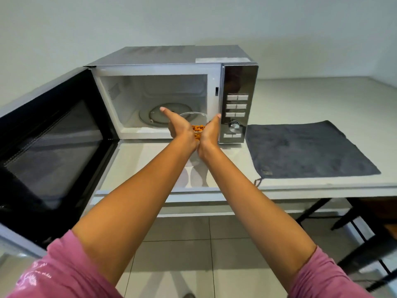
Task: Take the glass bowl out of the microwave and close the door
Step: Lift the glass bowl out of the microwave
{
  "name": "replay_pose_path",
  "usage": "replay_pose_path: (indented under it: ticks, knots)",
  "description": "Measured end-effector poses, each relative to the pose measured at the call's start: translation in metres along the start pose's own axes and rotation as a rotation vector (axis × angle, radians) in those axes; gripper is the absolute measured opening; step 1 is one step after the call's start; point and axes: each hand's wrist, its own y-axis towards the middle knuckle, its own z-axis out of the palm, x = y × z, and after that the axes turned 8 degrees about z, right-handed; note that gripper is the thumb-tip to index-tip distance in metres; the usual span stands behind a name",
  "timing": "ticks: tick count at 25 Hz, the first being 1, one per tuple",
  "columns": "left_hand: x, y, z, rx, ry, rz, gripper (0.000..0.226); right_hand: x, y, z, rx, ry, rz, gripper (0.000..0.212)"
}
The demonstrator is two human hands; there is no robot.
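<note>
A clear glass bowl (196, 118) with orange-brown food in it sits between my two hands at the front right of the microwave's (171, 59) opening. My left hand (179, 127) cups its left side, thumb pointing into the cavity. My right hand (211, 132) cups its right side, close to the control panel (237, 104). The bowl's lower half is hidden by my palms. The microwave door (53, 147) stands wide open to the left. The glass turntable (159, 116) lies bare inside the cavity.
A dark grey cloth (305, 151) lies flat on the white table (322, 100) right of the microwave. Dark chair frames (365, 233) stand under the table's right end. Tiled floor lies below my arms.
</note>
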Motion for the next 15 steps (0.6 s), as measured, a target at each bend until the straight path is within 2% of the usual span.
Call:
replay_pose_path:
  ticks: [6, 11, 15]
  knots:
    - [0.041, -0.052, 0.007, 0.077, 0.058, -0.05, 0.072, 0.014, -0.028, -0.065, -0.117, 0.076, -0.013, 0.072]
    - [0.076, -0.088, 0.028, 0.23, 0.012, -0.154, 0.073, 0.036, -0.032, -0.118, -0.207, 0.111, -0.05, 0.075]
    - [0.099, -0.103, 0.049, 0.308, 0.083, -0.178, 0.071, 0.049, -0.031, -0.153, -0.279, 0.141, -0.063, 0.076]
